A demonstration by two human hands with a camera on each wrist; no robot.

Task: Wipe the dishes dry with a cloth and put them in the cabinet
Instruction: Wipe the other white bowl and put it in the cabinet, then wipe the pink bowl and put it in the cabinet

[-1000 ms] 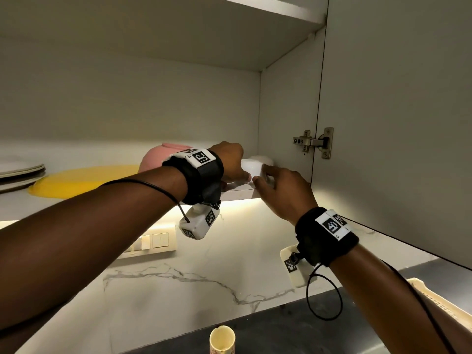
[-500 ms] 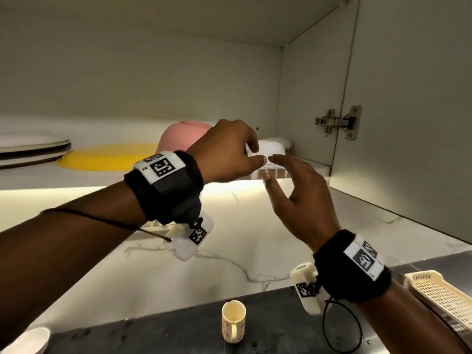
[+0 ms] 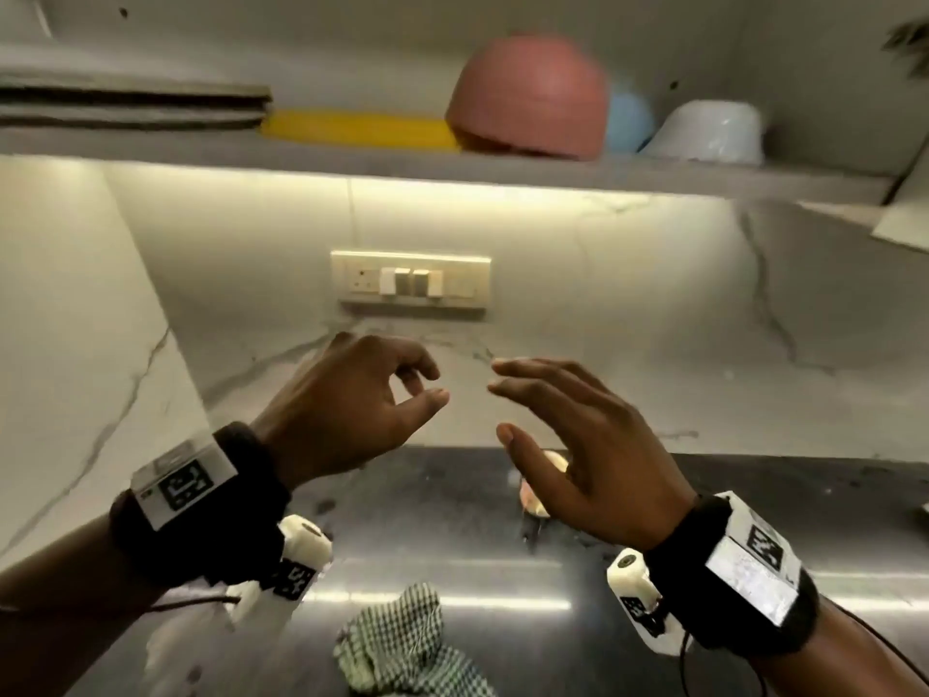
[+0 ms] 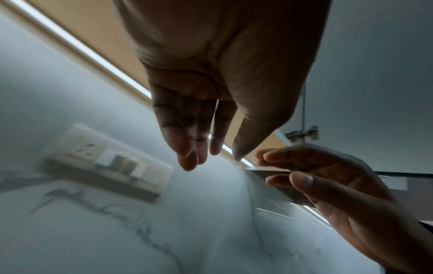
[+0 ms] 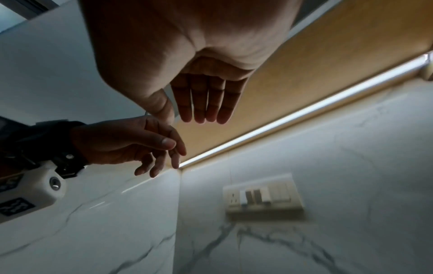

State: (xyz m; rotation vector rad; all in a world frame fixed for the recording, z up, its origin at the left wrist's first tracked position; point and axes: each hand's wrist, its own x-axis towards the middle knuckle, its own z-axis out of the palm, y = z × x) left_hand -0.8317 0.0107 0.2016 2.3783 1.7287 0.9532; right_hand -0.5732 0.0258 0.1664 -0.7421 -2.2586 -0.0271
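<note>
On the cabinet shelf (image 3: 502, 171) stand an upturned pink bowl (image 3: 528, 98), a light blue bowl (image 3: 628, 120) behind it and an upturned white bowl (image 3: 709, 133) at the right. A yellow plate (image 3: 352, 128) and stacked plates (image 3: 130, 105) lie to the left. Both hands hang well below the shelf, in front of the marble wall. My left hand (image 3: 362, 410) is loosely curled and holds nothing. My right hand (image 3: 568, 435) is relaxed and empty. A green checked cloth (image 3: 402, 646) lies crumpled on the dark counter (image 3: 442, 545) below the hands. A cup (image 3: 540, 487) is mostly hidden behind the right hand.
A switch panel (image 3: 409, 284) sits on the marble wall, under a light strip (image 4: 82, 48) below the shelf. The open cabinet door (image 3: 905, 213) edges in at the upper right.
Both hands let go of the white bowl on the shelf and dropped away from it toward the counter. The view tilted down, so the cloth came into sight.
</note>
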